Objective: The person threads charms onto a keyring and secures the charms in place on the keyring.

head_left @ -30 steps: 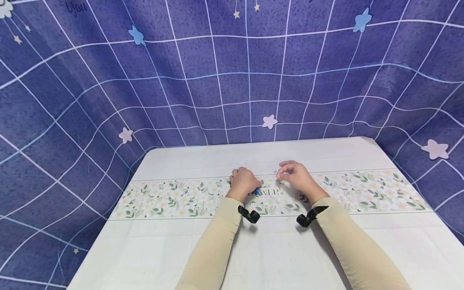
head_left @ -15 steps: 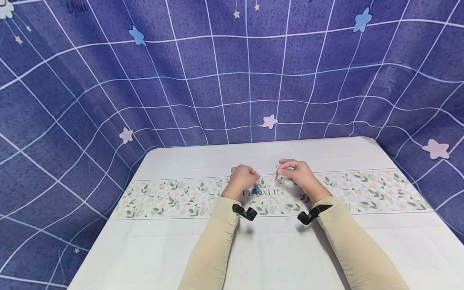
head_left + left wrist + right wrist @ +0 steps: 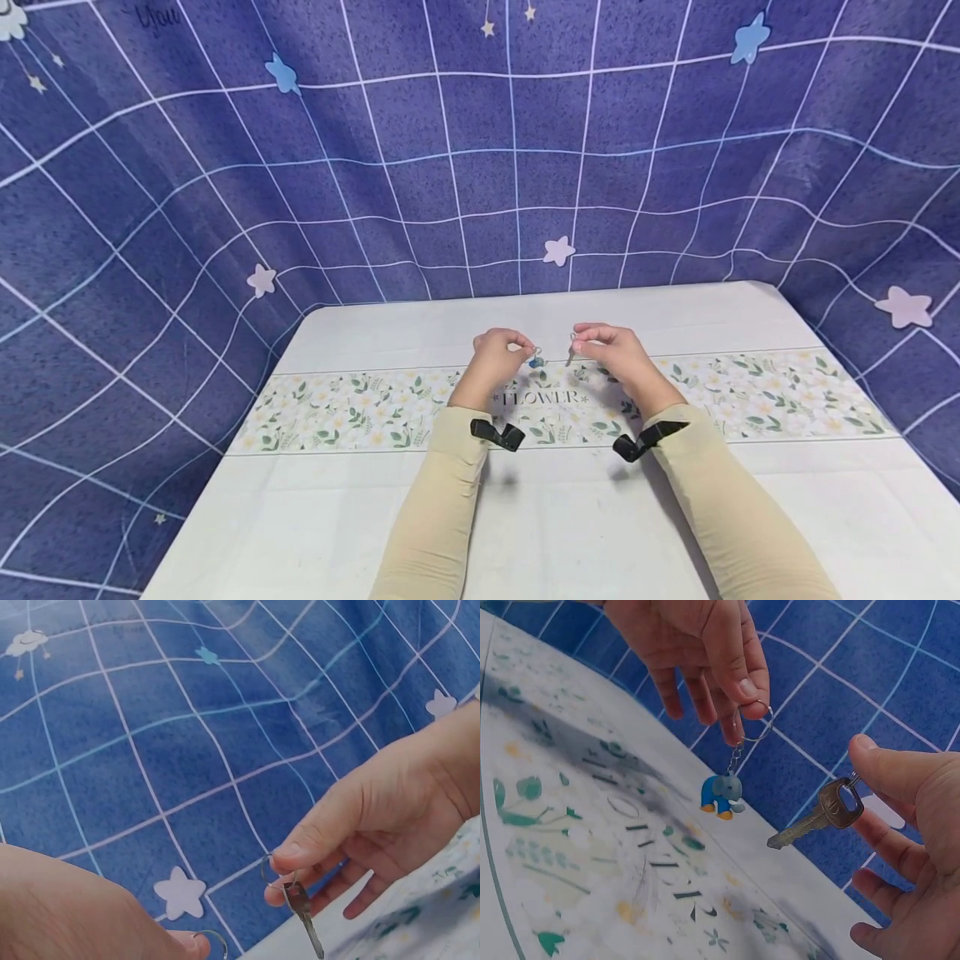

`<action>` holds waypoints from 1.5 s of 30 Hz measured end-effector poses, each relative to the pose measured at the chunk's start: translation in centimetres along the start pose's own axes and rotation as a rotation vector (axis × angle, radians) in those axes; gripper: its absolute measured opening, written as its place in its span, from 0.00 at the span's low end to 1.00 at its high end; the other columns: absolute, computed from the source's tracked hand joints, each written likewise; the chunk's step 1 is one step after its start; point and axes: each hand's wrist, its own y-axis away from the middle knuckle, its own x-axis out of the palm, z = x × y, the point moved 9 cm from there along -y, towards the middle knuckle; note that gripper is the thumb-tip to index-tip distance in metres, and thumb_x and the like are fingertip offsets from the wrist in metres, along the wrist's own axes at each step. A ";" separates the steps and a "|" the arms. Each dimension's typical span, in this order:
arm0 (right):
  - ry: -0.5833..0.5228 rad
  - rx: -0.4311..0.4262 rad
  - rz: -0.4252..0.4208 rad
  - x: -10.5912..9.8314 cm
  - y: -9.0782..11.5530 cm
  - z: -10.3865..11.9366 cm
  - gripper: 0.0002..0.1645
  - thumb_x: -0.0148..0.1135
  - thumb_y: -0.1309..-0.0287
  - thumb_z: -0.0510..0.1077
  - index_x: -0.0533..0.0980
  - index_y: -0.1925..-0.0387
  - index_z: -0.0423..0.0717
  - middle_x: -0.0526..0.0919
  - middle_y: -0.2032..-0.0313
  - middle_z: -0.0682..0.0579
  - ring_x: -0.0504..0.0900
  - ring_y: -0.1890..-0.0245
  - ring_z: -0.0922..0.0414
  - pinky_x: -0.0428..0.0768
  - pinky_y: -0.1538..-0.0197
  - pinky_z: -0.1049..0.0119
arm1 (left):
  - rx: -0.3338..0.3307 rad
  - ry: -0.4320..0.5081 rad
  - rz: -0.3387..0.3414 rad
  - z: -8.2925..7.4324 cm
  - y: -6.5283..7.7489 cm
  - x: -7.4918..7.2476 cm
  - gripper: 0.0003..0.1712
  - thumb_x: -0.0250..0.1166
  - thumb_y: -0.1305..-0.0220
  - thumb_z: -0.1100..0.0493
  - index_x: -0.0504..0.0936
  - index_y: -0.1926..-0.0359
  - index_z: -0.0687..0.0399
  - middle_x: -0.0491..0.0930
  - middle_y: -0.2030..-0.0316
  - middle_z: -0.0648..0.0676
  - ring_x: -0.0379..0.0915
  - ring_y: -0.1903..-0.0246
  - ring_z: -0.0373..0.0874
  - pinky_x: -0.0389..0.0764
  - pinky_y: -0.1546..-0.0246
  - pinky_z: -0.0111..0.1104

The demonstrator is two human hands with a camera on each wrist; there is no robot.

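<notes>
Head view: left hand (image 3: 497,357) pinches a silver split ring (image 3: 754,724) between thumb and forefinger, a small blue elephant charm (image 3: 721,794) dangling from it on a short chain. Right hand (image 3: 615,354) pinches a brass-and-silver key (image 3: 817,817) by its head (small ring there too). Both held above the white floral-runner tabletop (image 3: 525,517), near but apart. Key is not yet joined to the split ring; threading looks left to do.

Your left hand (image 3: 498,357) and right hand (image 3: 615,350) are raised side by side at twelve o'clock, fingertips pinched and facing each other, both sleeved forearms angling inward.
</notes>
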 end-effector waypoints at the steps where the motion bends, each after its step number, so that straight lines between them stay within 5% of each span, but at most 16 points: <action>1: -0.013 0.001 -0.003 0.0 -0.2 -0.2 0.13 0.67 0.38 0.34 0.79 0.61 0.23 0.74 0.37 0.31 0.66 0.31 0.37 0.54 0.26 0.46 | 0.013 0.005 -0.006 -0.2 0.0 -0.2 0.07 0.67 0.31 0.57 0.89 0.64 0.53 0.85 0.52 0.56 0.67 0.38 0.60 0.54 0.31 0.50; 8: -0.095 -0.004 -0.019 -0.2 -0.9 -1.4 0.12 0.71 0.39 0.40 0.82 0.63 0.32 0.75 0.36 0.35 0.68 0.31 0.42 0.58 0.26 0.51 | 0.112 0.023 -0.014 -1.7 0.2 -1.0 0.06 0.67 0.32 0.59 0.89 0.62 0.54 0.86 0.52 0.54 0.76 0.43 0.54 0.54 0.32 0.49; 14: -0.155 0.004 -0.017 -0.3 -0.7 -1.1 0.08 0.70 0.38 0.41 0.83 0.65 0.38 0.75 0.36 0.35 0.69 0.32 0.42 0.58 0.26 0.51 | 0.129 0.075 0.000 -2.7 0.8 -1.6 0.06 0.65 0.30 0.58 0.88 0.60 0.53 0.83 0.47 0.55 0.70 0.37 0.55 0.53 0.30 0.53; 23: -0.186 0.002 0.007 -0.6 -0.6 -0.8 0.09 0.62 0.30 0.43 0.84 0.60 0.42 0.84 0.46 0.55 0.72 0.36 0.54 0.57 0.26 0.51 | 0.192 0.187 -0.004 -4.0 1.6 -2.8 0.05 0.65 0.31 0.61 0.87 0.61 0.55 0.83 0.50 0.55 0.70 0.37 0.51 0.63 0.31 0.48; 29: -0.215 -0.033 0.010 -0.5 -0.3 0.1 0.08 0.62 0.30 0.43 0.85 0.60 0.44 0.84 0.49 0.58 0.74 0.39 0.59 0.55 0.25 0.50 | 0.237 0.228 -0.017 -4.5 1.7 -3.3 0.05 0.65 0.32 0.63 0.87 0.61 0.57 0.83 0.53 0.55 0.72 0.39 0.51 0.63 0.32 0.46; 36: -0.216 -0.101 -0.015 -0.3 0.1 1.4 0.07 0.64 0.32 0.42 0.84 0.67 0.53 0.83 0.51 0.61 0.76 0.42 0.60 0.58 0.27 0.50 | 0.240 0.298 -0.016 -5.0 2.0 -3.5 0.05 0.65 0.32 0.63 0.87 0.60 0.58 0.83 0.53 0.55 0.71 0.39 0.50 0.64 0.32 0.51; 45: -0.186 -0.180 -0.007 0.5 0.6 2.9 0.06 0.63 0.32 0.39 0.85 0.61 0.46 0.82 0.47 0.56 0.75 0.40 0.59 0.65 0.30 0.50 | 0.201 0.421 0.036 -5.2 2.2 -2.6 0.07 0.65 0.31 0.64 0.86 0.57 0.62 0.82 0.48 0.57 0.70 0.38 0.50 0.61 0.31 0.53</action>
